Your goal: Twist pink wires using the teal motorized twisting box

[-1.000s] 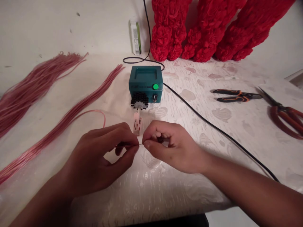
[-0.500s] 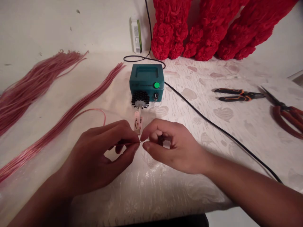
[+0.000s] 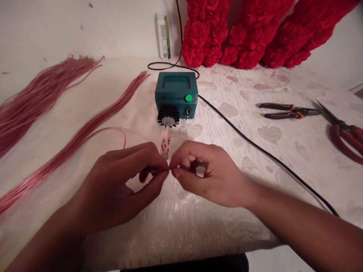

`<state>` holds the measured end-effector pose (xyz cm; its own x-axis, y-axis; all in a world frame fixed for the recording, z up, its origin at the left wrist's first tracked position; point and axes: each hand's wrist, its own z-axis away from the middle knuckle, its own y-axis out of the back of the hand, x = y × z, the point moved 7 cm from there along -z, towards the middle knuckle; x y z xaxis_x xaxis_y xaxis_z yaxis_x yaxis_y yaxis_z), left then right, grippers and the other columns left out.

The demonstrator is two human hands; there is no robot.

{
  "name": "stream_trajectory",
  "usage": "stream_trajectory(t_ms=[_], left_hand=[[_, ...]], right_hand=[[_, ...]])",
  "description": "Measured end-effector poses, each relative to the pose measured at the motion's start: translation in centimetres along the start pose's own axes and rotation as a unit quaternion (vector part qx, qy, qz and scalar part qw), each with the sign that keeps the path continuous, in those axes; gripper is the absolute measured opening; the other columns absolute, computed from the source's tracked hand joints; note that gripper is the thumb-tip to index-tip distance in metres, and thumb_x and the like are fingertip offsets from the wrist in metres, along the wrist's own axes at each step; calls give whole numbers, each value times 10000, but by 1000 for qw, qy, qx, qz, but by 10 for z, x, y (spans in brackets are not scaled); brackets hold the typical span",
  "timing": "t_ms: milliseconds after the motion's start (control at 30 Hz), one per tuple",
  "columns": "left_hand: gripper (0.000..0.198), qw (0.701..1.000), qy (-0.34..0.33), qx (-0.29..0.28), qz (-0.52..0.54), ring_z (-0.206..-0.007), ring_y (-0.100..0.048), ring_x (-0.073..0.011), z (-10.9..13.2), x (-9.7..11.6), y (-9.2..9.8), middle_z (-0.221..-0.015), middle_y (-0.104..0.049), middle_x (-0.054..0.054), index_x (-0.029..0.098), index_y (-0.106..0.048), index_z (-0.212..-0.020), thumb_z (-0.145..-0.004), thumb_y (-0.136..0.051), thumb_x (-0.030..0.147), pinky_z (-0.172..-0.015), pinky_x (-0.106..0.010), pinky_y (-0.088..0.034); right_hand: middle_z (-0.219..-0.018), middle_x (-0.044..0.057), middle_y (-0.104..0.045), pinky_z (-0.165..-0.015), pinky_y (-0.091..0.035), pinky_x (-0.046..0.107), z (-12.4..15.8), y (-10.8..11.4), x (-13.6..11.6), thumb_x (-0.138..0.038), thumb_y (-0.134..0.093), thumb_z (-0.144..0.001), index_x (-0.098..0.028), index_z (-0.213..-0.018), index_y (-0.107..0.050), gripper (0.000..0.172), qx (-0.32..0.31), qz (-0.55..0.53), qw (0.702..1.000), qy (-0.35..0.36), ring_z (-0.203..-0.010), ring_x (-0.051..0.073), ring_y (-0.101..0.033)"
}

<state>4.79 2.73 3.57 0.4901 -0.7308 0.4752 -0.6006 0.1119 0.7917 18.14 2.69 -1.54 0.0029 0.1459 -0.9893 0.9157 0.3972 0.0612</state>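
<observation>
My left hand pinches a thin pink wire between thumb and forefinger. My right hand meets it fingertip to fingertip, its thumb and forefinger closed on the wire's tip. Just beyond the fingertips is a small pale pink clip on a shaft. That shaft comes out of a teal machine with a green button and a black bristly wheel. To the left lies a long bundle of pink wires, with one strand looping off toward my left hand.
A thicker pink bundle lies far left. Pliers with black and orange handles and red-handled scissors are on the right. A black cable crosses the patterned cloth. Red fabric flowers and a white bottle stand at the back.
My right thumb and forefinger have closed in on the wire's tip beside my left fingertips. The view has shifted slightly; the things on the table stay put.
</observation>
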Motion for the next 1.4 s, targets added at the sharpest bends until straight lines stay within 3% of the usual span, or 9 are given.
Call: stream_trajectory(t_ms=[533,933,1267,1400], left_hand=[[119,1000,8,-25,1,-542,-535,-68,2,-1,-4,-684,-592,69,240,-594,-857,-888,-563,130,-518,-196,-427],[131,998,21,-54,16,-547,-539,-65,4,-1,-8,-683,-602,72,236,-582,-820,-886,-549,127,-529,-184,-437],[112,999,33,-26,15,-552,-526,-71,4,-5,-3,-690,-584,71,241,-602,-849,-905,-581,147,-535,-197,-421],[104,999,27,-14,22,-577,-523,-67,4,-5,-2,-707,-570,70,236,-616,-891,-917,-585,140,-553,-195,-419]], right_hand=[[-656,-71,-484,-449,-322,168,2,-1,5,-121,-650,-815,-197,-831,-577,106,-14,-5,1000,-23,-522,47,-426],[-632,-84,-457,-467,-318,163,3,-1,3,-49,-622,-729,-192,-754,-525,174,-16,14,999,-30,-527,40,-379],[-643,-71,-454,-488,-322,204,-1,2,2,-89,-571,-820,-192,-889,-602,128,-5,18,999,-27,-540,66,-395],[-646,-69,-456,-498,-329,217,-1,1,-1,-203,-609,-894,-192,-923,-599,33,-19,27,999,-12,-547,75,-403]])
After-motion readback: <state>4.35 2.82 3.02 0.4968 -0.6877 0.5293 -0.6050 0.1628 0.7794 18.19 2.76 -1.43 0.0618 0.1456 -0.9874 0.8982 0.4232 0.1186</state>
